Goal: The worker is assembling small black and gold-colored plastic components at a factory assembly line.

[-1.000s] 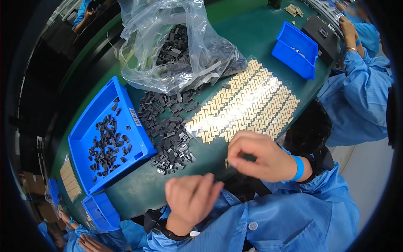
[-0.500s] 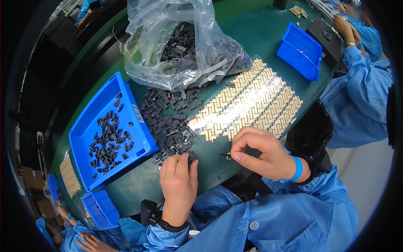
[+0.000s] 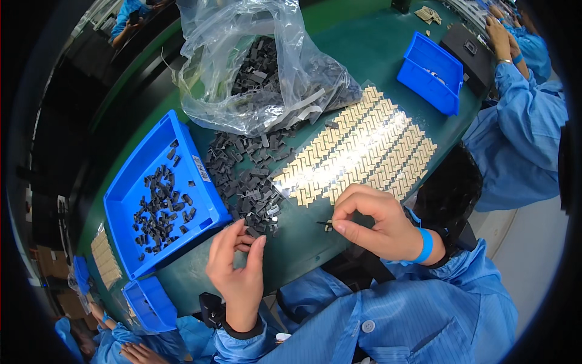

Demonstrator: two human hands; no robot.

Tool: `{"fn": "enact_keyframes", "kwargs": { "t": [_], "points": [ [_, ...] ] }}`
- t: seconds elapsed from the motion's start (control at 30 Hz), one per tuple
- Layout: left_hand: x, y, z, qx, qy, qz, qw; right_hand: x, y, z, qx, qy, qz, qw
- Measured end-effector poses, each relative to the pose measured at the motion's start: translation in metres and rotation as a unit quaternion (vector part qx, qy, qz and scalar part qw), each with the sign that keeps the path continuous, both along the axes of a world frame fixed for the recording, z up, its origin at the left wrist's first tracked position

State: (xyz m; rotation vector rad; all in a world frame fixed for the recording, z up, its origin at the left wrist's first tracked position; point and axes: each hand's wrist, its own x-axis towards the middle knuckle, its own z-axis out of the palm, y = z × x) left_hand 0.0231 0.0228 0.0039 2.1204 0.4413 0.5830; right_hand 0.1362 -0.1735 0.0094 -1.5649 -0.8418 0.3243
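Observation:
My right hand (image 3: pixel 383 225) is closed in a pinch, thumb against forefinger. From its fingertips sticks a thin dark strip (image 3: pixel 324 222), with a small pale bit by it, too small to name. My left hand (image 3: pixel 235 273) is at the near edge of a loose pile of small black plastic pieces (image 3: pixel 257 191). Its thumb stands apart from the curled fingers, and nothing shows between them. Beyond my right hand lies a clear sheet of tan, L-shaped stickers (image 3: pixel 357 148) in rows, with glare across its middle.
A blue tray (image 3: pixel 200 203) with scattered black pieces stands left of the pile. Behind the pile sits a clear plastic bag (image 3: pixel 242 115) of more pieces. Smaller blue bins stand at far right (image 3: pixel 427 79) and near left (image 3: pixel 148 303). People in blue work at both sides.
My left hand has drawn back to the left from the pile's near edge, and its thumb and fingers have spread. My right hand keeps its pinch in nearly the same place.

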Motion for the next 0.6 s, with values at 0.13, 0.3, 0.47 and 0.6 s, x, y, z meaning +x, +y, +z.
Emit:
{"fn": "enact_keyframes", "kwargs": {
  "t": [0.13,0.3,0.47,0.6],
  "points": [
    [0.001,-0.010,0.009,-0.587,-0.065,-0.125,0.798,-0.010,0.009,-0.001,0.061,0.066,-0.021,0.996],
    [-0.004,-0.027,0.006,-0.746,-0.051,-0.140,0.649,-0.025,0.019,-0.002,0.142,0.155,-0.017,0.978],
    [-0.003,-0.034,0.008,-0.742,-0.027,-0.108,0.661,-0.032,0.024,-0.006,0.198,0.202,-0.032,0.959],
    [-0.003,-0.040,0.010,-0.717,-0.020,-0.101,0.690,-0.034,0.025,-0.007,0.186,0.215,-0.035,0.958]
  ]
}}
